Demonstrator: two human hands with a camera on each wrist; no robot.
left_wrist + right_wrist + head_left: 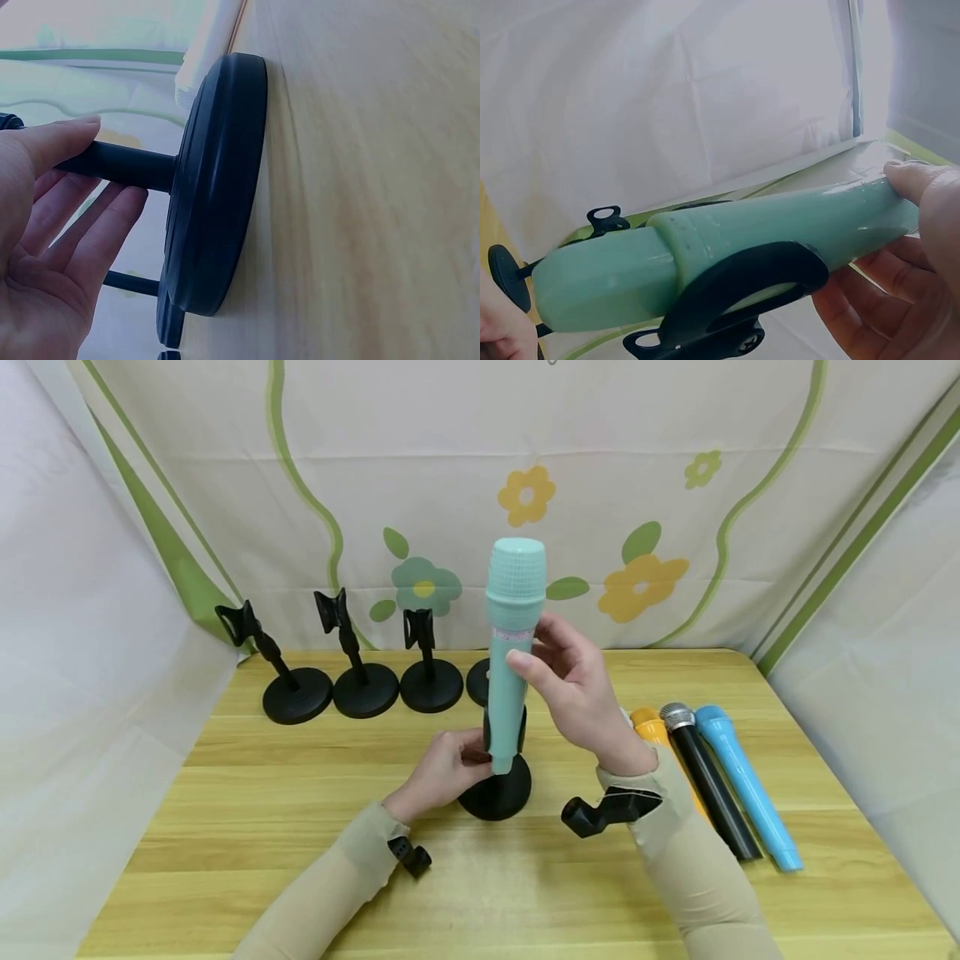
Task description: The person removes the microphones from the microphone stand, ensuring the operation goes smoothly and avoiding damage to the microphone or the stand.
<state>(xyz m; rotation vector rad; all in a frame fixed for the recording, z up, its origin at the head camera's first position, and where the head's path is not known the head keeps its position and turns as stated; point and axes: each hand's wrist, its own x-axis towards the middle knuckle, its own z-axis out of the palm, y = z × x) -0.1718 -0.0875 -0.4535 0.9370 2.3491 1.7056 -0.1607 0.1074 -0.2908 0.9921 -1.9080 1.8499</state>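
A mint-green microphone (pixel 506 693) stands nearly upright, head up, in the clip (pixel 780 259) of a black desktop stand (pixel 495 800). My right hand (pixel 581 697) holds the upper handle just below the head, thumb in front and fingers behind. In the right wrist view the clip wraps round the lower handle, with the tail end sticking out past it. Low at the stand, my left hand (pixel 444 768) grips the stem (pixel 139 165) between thumb and fingers. The round base (pixel 217 187) is down on the wooden table (pixel 300 835).
Three more black stands (pixel 297 693) are lined up at the back left, and another base (pixel 477 681) is partly hidden behind the microphone. On the right lie a yellow microphone (pixel 648 727), a black one (pixel 712 785) with a silver head and a blue one (pixel 750 785). Fabric walls surround the table.
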